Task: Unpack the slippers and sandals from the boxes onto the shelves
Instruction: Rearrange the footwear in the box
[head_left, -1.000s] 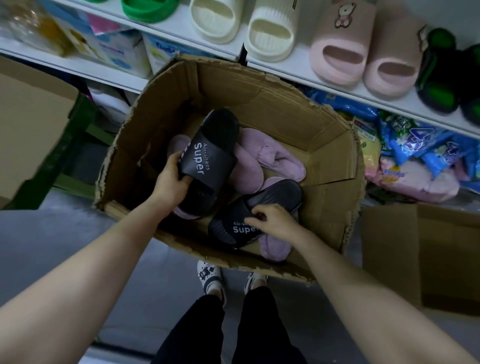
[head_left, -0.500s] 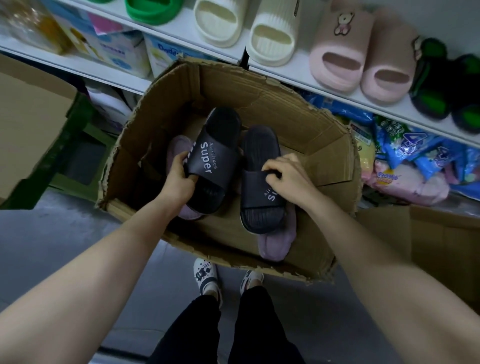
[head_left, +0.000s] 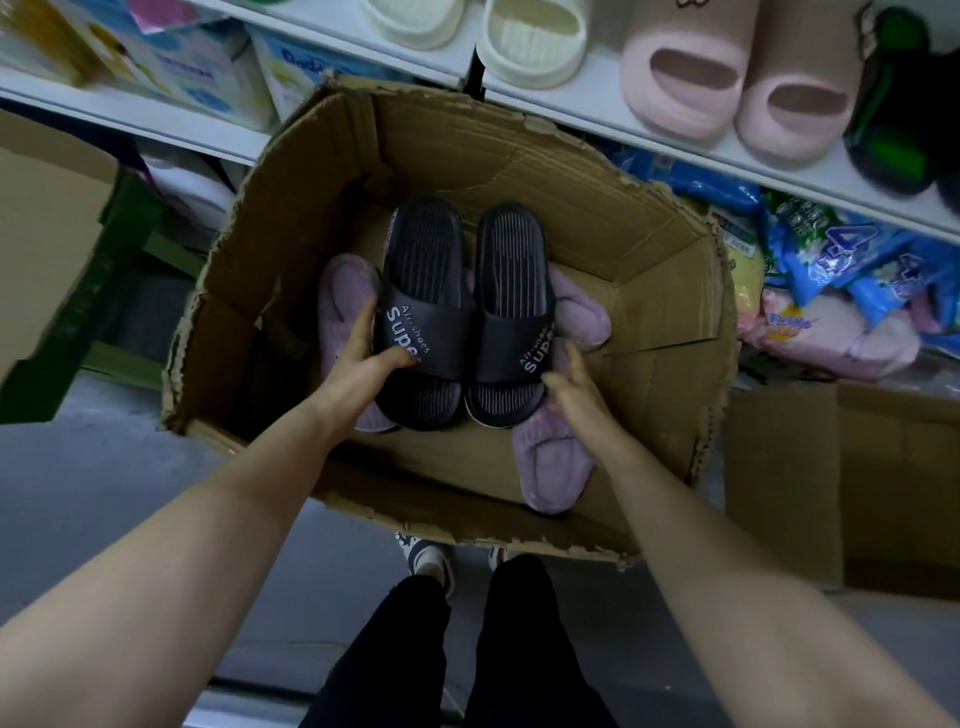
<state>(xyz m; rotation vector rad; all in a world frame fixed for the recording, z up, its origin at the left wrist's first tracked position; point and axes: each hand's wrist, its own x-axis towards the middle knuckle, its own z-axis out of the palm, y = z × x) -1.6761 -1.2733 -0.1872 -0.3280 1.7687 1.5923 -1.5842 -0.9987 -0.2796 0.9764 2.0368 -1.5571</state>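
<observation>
Two black "Super" slides lie side by side over the open cardboard box (head_left: 649, 249). My left hand (head_left: 363, 364) grips the left black slide (head_left: 423, 291) at its strap, thumb on top. My right hand (head_left: 571, 387) holds the right black slide (head_left: 511, 306) at its outer edge near the strap. Beneath them in the box lie fuzzy purple slippers (head_left: 553, 467), one at the left, one at the right, one at the front. The white shelf (head_left: 597, 104) above carries cream slides (head_left: 535, 47) and pink slides (head_left: 685, 83).
Black-and-green shoes (head_left: 904, 109) sit at the shelf's right end. Blue and pink packets (head_left: 841, 291) fill the lower shelf at right. Another cardboard box (head_left: 857, 478) stands on the floor at right and a box flap (head_left: 47, 234) at left. My feet are below the box.
My right hand has turned the second black slide and brought it alongside the first, so the pair now sits parallel. My left hand has kept its grip on the left slide.
</observation>
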